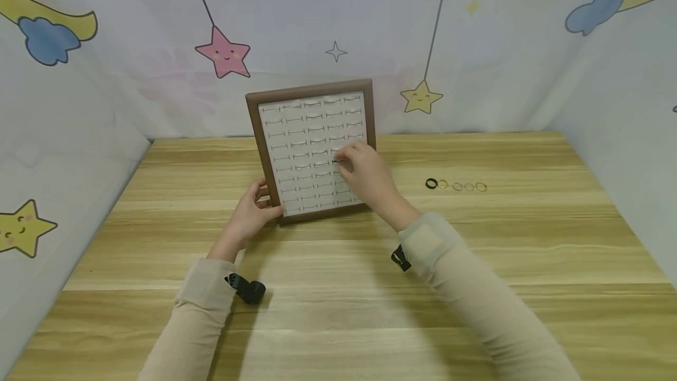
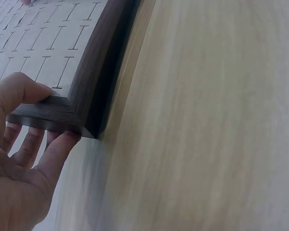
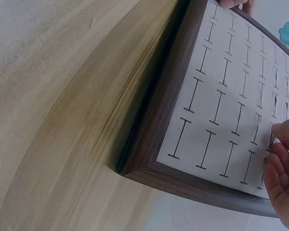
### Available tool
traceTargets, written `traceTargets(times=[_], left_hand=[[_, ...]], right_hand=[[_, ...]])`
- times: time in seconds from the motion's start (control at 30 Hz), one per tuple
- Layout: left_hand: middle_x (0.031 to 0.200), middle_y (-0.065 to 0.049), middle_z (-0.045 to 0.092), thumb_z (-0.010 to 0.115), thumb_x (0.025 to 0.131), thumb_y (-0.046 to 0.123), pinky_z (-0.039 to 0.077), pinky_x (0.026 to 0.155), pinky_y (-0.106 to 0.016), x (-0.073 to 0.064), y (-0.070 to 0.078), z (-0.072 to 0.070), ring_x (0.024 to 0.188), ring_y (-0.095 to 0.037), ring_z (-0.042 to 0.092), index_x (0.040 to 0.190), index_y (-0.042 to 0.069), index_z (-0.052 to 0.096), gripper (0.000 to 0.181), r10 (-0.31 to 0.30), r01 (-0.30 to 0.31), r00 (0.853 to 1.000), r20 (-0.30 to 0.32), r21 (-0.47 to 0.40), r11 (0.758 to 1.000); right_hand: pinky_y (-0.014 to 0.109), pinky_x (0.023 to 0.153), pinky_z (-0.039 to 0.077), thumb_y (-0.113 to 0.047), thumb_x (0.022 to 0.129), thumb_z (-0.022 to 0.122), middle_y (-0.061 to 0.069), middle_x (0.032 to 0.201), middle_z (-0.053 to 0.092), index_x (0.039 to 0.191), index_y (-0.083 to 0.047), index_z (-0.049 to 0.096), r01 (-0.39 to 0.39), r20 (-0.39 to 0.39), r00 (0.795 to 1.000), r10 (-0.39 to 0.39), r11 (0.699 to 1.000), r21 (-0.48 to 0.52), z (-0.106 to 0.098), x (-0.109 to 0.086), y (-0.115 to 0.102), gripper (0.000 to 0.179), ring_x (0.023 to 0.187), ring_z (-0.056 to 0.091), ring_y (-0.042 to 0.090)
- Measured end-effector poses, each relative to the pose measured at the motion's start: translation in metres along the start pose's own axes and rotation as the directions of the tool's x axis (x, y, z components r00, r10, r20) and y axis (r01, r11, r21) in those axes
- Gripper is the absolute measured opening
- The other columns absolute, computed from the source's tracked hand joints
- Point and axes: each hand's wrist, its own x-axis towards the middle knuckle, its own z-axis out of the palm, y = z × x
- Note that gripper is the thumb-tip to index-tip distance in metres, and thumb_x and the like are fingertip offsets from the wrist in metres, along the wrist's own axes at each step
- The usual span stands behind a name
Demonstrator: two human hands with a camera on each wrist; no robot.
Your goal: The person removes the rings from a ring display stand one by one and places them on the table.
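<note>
A brown-framed ring display board (image 1: 312,177), its white face cut with rows of I-shaped slits, stands tilted back on the table. My left hand (image 1: 252,211) grips its lower left corner, the thumb (image 2: 29,89) on the front and the other fingers around the outer side of the frame (image 2: 48,115). Over the right part of the slitted face is my right hand (image 1: 367,172). Its thumb and fingertips pinch a small dark ring (image 3: 271,138) at one of the slits; the fingers hide most of it.
On the table right of the board lies a row of several rings: a black one (image 1: 431,183) at the left, then gold (image 1: 481,187) and silver ones. A white curtain (image 1: 296,22) with printed stars hangs behind the wooden table (image 1: 328,304).
</note>
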Motion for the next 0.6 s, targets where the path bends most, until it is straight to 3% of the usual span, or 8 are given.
traceTargets(times=[0.33,0.6], left_hand=[[0.150,-0.020,0.033,0.061,0.090,0.006,0.040,0.107,-0.047,-0.0005,0.0006,0.0008,0.136,-0.038,0.038,0.153,0.010,0.013,0.079,-0.007,0.007,1.000,-0.003,0.011,1.000],[0.150,-0.020,0.033,0.061,0.090,0.006,0.040,0.107,-0.048,0.0000,0.0000,-0.0001,0.137,-0.039,0.037,0.153,0.010,0.014,0.078,-0.005,0.005,1.000,-0.004,0.007,1.000]], right_hand=[[0.032,0.089,0.052,-0.007,0.088,0.066,0.009,0.103,0.067,0.096,-0.005,0.071,-0.005,-0.067,0.998,0.004,1.000,-0.016,0.0044,-0.0016,-0.0017,0.010,0.100,0.062,0.024],[0.032,0.089,0.050,-0.008,0.087,0.068,0.008,0.102,0.065,0.094,-0.005,0.069,-0.005,-0.065,0.998,0.003,0.999,-0.037,0.0073,0.0001,-0.0009,0.008,0.099,0.060,0.024]])
